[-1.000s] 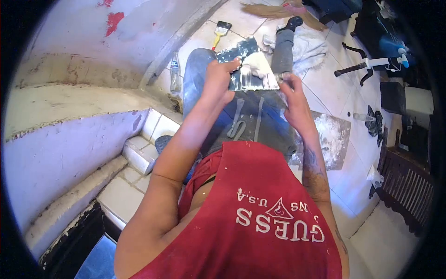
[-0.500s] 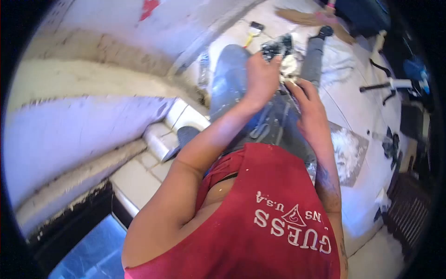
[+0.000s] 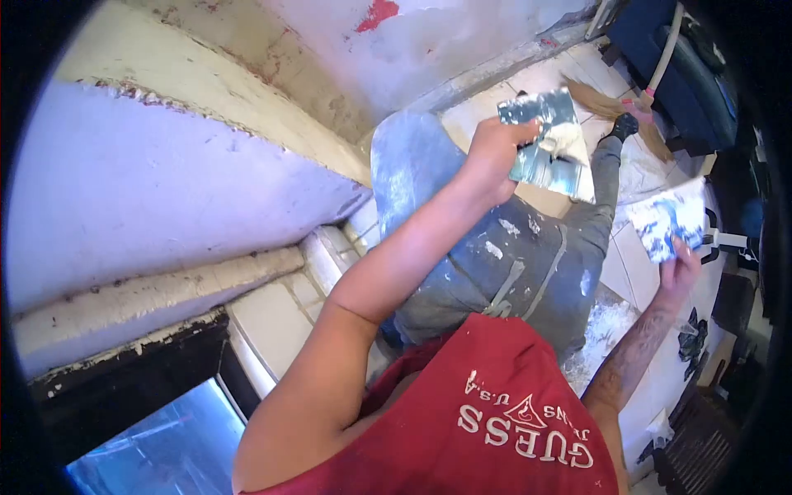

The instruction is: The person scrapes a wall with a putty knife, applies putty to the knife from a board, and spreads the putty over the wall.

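Observation:
My left hand [image 3: 495, 157] is closed on the edge of a flat, dark putty spreader [image 3: 536, 172], with its thumb on top. A lump of whitish putty [image 3: 568, 142] lies on that spreader, above my legs. Out to the right, my right hand [image 3: 681, 268] pinches the lower edge of a second flat spreader [image 3: 667, 216], streaked with white and blue-grey. The two spreaders are well apart. My grey trousers [image 3: 528, 264] have white spots on them.
A rough, patchy wall [image 3: 165, 165] with a ledge runs along the left. A broom [image 3: 598, 101] lies on the tiled floor beyond my foot. White-smeared material [image 3: 606, 330] lies on the floor to the right, near a black plastic bag [image 3: 695, 338].
My hands were close together over the putty; now they are apart. The right one has swung out to the right with its spreader. The view has shifted, showing more wall.

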{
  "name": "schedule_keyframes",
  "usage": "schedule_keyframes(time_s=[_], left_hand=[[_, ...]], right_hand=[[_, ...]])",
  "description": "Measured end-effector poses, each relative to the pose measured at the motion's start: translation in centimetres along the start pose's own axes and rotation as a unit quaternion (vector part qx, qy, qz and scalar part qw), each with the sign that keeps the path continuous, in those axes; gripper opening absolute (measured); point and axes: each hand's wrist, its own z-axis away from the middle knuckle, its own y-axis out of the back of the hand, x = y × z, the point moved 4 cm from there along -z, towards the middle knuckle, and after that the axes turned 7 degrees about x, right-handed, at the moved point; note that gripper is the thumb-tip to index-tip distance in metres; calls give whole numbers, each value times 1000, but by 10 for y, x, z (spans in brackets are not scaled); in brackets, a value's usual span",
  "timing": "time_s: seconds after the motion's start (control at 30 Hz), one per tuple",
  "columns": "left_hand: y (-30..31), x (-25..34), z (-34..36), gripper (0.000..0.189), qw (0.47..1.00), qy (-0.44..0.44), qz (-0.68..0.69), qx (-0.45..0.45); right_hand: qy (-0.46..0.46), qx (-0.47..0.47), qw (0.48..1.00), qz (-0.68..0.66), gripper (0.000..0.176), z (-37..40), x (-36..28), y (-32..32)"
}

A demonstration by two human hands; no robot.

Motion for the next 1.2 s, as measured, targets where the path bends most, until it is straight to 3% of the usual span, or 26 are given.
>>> schedule_keyframes(time_s=[0.03,0.1,0.17,0.2,0.23,0.27,0.33,0.43,0.47,0.5,0.63,0.77,0.8,0.83,0.87,0.9,0.93,1.03,1.13,1.2], left_hand=[[8,1,-1,16,1000,28,8,0],[14,8,-2,16,999,46,5,-5],[21,15,-20,19,996,59,16,-64],[22,18,-29,21,993,68,21,-90],[18,24,-31,22,993,62,15,-100],[15,27,-37,22,993,66,0,-103],[6,32,-43,23,991,44,-11,-125],[-7,33,-39,23,989,52,31,-134],[-8,30,-33,24,989,62,39,-132],[-10,29,-28,25,988,71,47,-132],[-21,41,-12,30,986,52,63,-148],[-57,48,-50,26,990,-36,24,-135],[-74,52,-53,22,991,-9,15,-130],[-86,49,-72,17,989,-25,13,-142],[-101,54,-77,14,974,-46,72,-209],[-106,52,-88,15,983,10,73,-167],[-110,51,-97,16,968,15,151,-197],[-86,40,-125,15,982,47,131,-128],[-43,31,-131,20,988,61,109,-86],[-29,31,-120,21,994,42,87,-54]], right_hand=[[-24,42,997,-64,55,-19,15,7],[-56,6,974,-218,52,-53,41,17],[-38,19,974,-222,45,-91,42,24],[-15,35,980,-197,38,-118,35,29],[-5,-13,986,-165,34,-131,17,2],[16,40,992,-122,32,-153,1,-14],[0,-64,994,-89,30,-197,-25,-56],[-13,-132,991,34,29,-240,-50,-136],[-97,-173,978,64,28,-249,-54,-159],[-46,-144,987,52,24,-277,-43,-161],[-99,-128,985,-54,31,-244,61,-247],[-97,-125,987,-4,48,-208,214,-324],[-93,-127,988,-5,53,-207,233,-344],[-95,-125,987,-22,58,-209,243,-361],[-103,-125,986,-47,63,-210,249,-377],[-128,-125,980,-82,65,-209,247,-396],[-128,-134,977,-110,65,-208,249,-407],[-133,-155,959,-198,64,-213,249,-423],[-154,-166,953,-201,59,-211,261,-413],[-206,-165,937,-230,52,-195,263,-407]])
